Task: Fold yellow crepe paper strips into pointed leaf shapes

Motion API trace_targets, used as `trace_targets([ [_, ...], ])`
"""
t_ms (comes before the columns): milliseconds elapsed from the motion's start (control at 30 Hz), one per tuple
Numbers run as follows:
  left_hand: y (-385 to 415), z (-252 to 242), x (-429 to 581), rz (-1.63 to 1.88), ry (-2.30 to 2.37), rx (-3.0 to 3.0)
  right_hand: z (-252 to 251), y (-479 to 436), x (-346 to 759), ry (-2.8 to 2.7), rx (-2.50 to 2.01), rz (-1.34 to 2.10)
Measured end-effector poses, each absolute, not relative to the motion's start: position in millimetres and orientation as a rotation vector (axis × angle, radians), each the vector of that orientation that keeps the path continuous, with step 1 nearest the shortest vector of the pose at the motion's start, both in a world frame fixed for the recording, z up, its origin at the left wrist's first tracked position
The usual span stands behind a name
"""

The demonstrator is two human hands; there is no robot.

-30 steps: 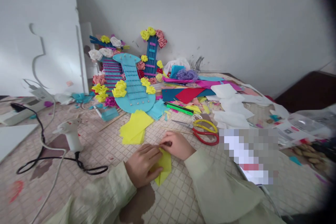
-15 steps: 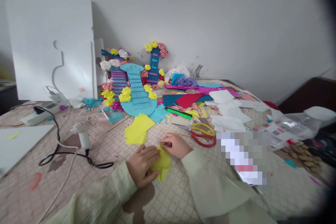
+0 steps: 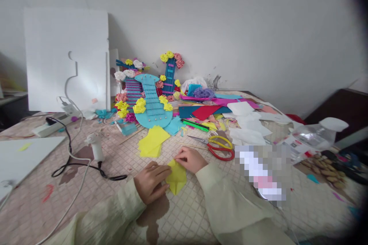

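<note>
A folded piece of yellow paper [image 3: 176, 179] lies on the table between my hands, its creases meeting near the middle. My right hand [image 3: 193, 159] pinches its top corner between thumb and fingers. On the paper's left edge rest the fingertips of my left hand [image 3: 151, 182], fingers stretched out and thumb apart. Just beyond the hands is a stack of yellow paper sheets [image 3: 153, 141]. Scissors [image 3: 220, 147] with a red and a yellow handle lie to the right of it.
A white glue gun [image 3: 96, 147] with a black cord stands at left, near a power strip [image 3: 51, 125]. Behind are flower-trimmed blue guitar-shaped crafts [image 3: 153, 103]. A green utility knife [image 3: 195, 124], paper scraps and a blurred-out phone-like object [image 3: 261, 176] lie to the right.
My left hand has slid left, so its fingers cover less of the yellow paper and more of it shows. My right hand keeps its pinch at the top corner. The view has shifted slightly.
</note>
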State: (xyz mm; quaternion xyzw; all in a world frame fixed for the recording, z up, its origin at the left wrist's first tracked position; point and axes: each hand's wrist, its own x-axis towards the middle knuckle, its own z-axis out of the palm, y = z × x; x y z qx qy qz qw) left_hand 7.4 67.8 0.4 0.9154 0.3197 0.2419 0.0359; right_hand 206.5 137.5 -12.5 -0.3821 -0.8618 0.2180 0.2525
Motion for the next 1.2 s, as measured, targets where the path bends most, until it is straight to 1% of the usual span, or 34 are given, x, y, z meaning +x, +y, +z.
trace_targets([
  [167, 78.4, 5.6, 9.5, 0.724, 1.089, 2.778, -13.3, 138.4, 208.2, -2.291, -1.042, 0.603],
  [400, 97.7, 8.8, 18.4, 0.477, 1.078, 2.805, -18.5, 122.6, 216.4, -2.228, -1.085, 0.537],
  [533, 95.5, 5.5, 17.1, 0.508, 1.073, 2.790, -20.4, 117.0, 218.0, -2.258, -1.066, 0.485],
  [1200, 99.0, 4.8, 15.0, 0.497, 1.040, 2.675, -13.8, 121.3, 219.6, -2.345, -1.008, 0.606],
])
